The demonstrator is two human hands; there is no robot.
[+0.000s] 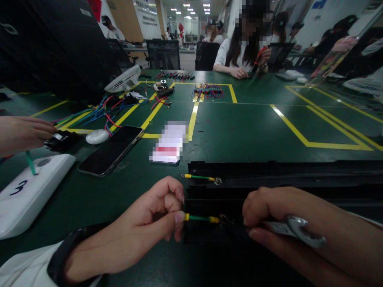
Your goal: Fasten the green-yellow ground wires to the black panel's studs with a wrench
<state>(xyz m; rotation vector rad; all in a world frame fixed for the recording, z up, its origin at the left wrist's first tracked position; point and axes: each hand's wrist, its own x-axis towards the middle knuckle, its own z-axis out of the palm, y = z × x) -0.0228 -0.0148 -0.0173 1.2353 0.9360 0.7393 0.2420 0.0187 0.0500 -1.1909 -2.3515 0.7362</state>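
Wires (98,113) in red, blue and green sprawl at the far left of the bench (245,123), with a white oval case (97,136) and a dark phone (111,150) on their near side. Right of that phone lies a lit phone (170,143), its screen blurred. At the left edge, a co-worker's hand (26,135) reaches in beside a black part (64,139), above a white box (30,195) marked 3. Farther off, a wire cluster (208,91) rests by yellow tape (233,94), and a person (221,57) sits across the bench. Two long black channels run off to the right; a short wire (200,177) lies at the left end of the far channel (269,174), behind the hands. The left hand (164,213), coming from the near left, pinches one end of a green wire (200,218) with yellow sleeves, over the left end of the near channel (194,235). The right hand (269,215) comes from the right, fingers curled round a wrench (295,230) whose open end points near right; it covers part of the near channel, and its fingertips' contact there is unclear.
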